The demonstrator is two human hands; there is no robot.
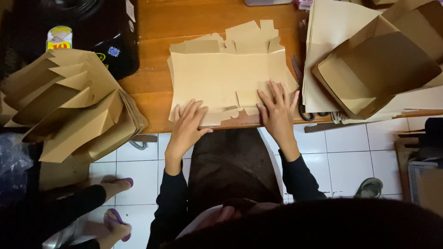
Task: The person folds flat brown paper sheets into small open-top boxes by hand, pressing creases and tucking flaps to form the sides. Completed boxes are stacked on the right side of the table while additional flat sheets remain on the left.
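Both hands, left hand [188, 121] and right hand [277, 109], lie flat and open, gripping nothing, on the cardboard blank [226, 78]; press evenly along the near crease, I judge.

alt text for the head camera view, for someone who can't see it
Seen from above, a person presses the left hand and right hand flat on an unfolded brown cardboard box blank at the edge of a wooden table. Folded boxes are stacked at left, an open box at right.
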